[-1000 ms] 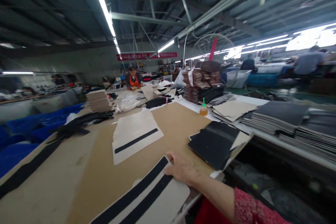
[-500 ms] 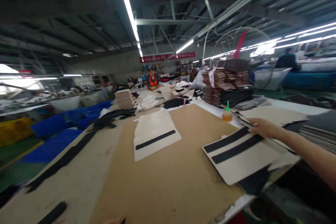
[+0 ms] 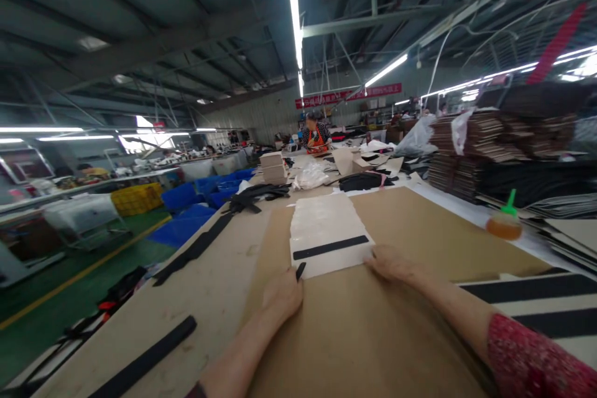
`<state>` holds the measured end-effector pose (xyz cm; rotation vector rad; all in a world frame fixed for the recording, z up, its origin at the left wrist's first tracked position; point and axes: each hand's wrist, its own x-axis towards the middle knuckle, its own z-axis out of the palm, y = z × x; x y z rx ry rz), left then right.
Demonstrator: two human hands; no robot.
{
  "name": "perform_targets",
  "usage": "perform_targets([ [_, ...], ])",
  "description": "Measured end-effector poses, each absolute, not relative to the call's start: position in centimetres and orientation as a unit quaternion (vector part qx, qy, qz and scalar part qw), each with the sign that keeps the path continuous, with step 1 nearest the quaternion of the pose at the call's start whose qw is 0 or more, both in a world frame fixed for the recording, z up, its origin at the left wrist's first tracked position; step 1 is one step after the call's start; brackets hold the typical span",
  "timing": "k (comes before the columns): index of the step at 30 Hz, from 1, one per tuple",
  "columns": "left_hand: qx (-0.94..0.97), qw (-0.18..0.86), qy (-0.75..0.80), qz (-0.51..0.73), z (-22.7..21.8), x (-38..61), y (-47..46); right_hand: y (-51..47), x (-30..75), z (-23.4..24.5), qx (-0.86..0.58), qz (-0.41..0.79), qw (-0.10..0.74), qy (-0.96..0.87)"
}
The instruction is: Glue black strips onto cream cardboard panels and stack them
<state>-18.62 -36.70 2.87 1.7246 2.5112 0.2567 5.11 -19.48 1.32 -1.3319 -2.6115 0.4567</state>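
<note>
A pale sheet (image 3: 329, 217) with a ragged left edge lies on the brown board in front of me. One black strip (image 3: 331, 247) runs across its near part. My left hand (image 3: 283, 291) is closed at the sheet's near left corner, with the short end of another black strip (image 3: 301, 270) sticking up from the fingers. At the near right corner, my right hand (image 3: 386, 261) has its fingers closed on the sheet's edge; the fingertips are partly hidden. Right of that arm lies a pale panel (image 3: 536, 305) with two black strips on it.
Black strips lie along the left table edge (image 3: 196, 252) and at the near left (image 3: 147, 357). A green-tipped bottle (image 3: 504, 224) stands right, before tall stacks of brown pieces (image 3: 494, 137). Across the table is a person in an orange apron (image 3: 318, 138). Blue bins (image 3: 186, 224) stand left.
My view has swung left. My right hand has left the striped panel and now grips the pale sheet's near right corner. My left hand has come up to its left corner with a black strip.
</note>
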Motion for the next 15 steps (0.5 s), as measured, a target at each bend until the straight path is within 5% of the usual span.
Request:
perform_targets([
  [9,0.577,0.079,0.810,0.070,3.9,-15.4,-46.0,-30.2,10.5,2.8,-0.374,0.141,0.061,-0.915],
  [15,0.564,0.194,0.801,0.043,3.8,-12.9,-58.8,-38.8,19.6,-4.6,-0.340,0.082,0.127,-0.928],
])
